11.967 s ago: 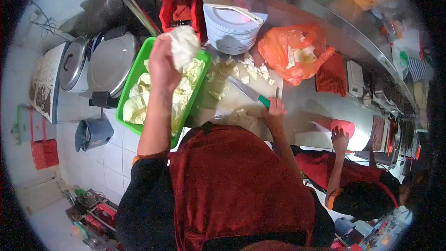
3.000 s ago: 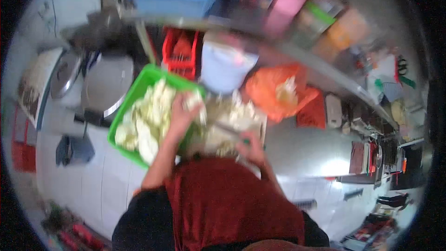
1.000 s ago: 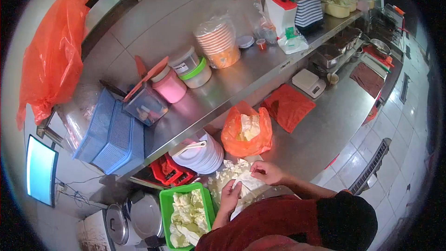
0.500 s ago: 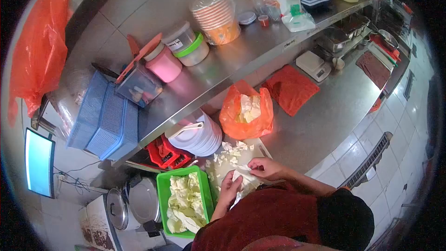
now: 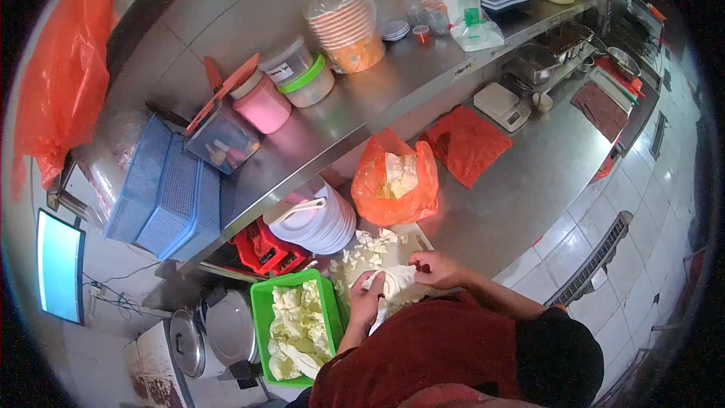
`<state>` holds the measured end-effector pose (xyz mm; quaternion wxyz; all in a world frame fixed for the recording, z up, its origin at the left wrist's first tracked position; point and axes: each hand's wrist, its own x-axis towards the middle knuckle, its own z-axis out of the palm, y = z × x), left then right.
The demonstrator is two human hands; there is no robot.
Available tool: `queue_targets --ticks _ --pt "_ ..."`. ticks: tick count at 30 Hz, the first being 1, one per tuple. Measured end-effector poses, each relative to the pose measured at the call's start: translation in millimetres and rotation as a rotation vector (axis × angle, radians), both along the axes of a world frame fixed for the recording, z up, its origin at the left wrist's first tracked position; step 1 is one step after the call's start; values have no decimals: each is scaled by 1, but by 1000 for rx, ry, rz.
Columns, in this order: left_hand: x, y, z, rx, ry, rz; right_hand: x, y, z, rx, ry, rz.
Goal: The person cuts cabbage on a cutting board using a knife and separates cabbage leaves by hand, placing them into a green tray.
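Observation:
A whitish cabbage leaf (image 5: 394, 284) is stretched between my two hands above the cutting board. My left hand (image 5: 367, 301) is closed on its left edge, with the thumb on top. At the right edge, my right hand (image 5: 438, 269) pinches the leaf between thumb and fingers. Small torn pale pieces (image 5: 371, 248) lie scattered on the cutting board (image 5: 418, 239) just beyond my hands. Left of my left hand stands a green basket (image 5: 262, 310) full of larger pale yellow-green leaves (image 5: 298, 325). An orange plastic bag (image 5: 368, 177) behind the board holds more whitish leaf pieces (image 5: 400, 174).
Stacked white plates (image 5: 332, 223) stand behind the board, beside a red crate (image 5: 260, 249). A red cloth (image 5: 468, 145) and a white scale (image 5: 501, 106) lie farther right on the steel counter (image 5: 498, 204). A steel shelf (image 5: 355, 117) with tubs and baskets overhangs the back.
The leaf is spread wider and flatter between my hands. My right hand has shifted slightly right, and my left hand has turned a little. The whole view has shifted slightly.

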<state>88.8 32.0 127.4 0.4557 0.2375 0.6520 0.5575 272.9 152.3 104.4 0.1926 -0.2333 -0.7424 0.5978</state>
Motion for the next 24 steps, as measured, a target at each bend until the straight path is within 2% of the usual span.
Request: queue_targets --ticks 3,5,8,14,17,20,22,24 --pt "0 -2 -5 5 103 -122 -3 -5 5 84 -39 2" --pt "-7 -2 -32 35 95 -169 -4 -5 2 134 -21 12" --pt "2 -4 -16 75 59 -221 -8 -3 -8 181 -45 127" --pt "11 -7 -7 86 -23 -32 -5 -8 -14 159 45 103" --pt "10 -13 -6 -25 -59 47 -2 -14 -13 182 -4 86" --pt "11 -10 -5 -12 -59 109 1 -11 -1 144 -56 136" --pt "7 -12 -12 -144 -30 188 -1 -12 -8 10 54 49" --pt "4 -19 -18 -109 -36 172 3 -11 1 10 -17 43"
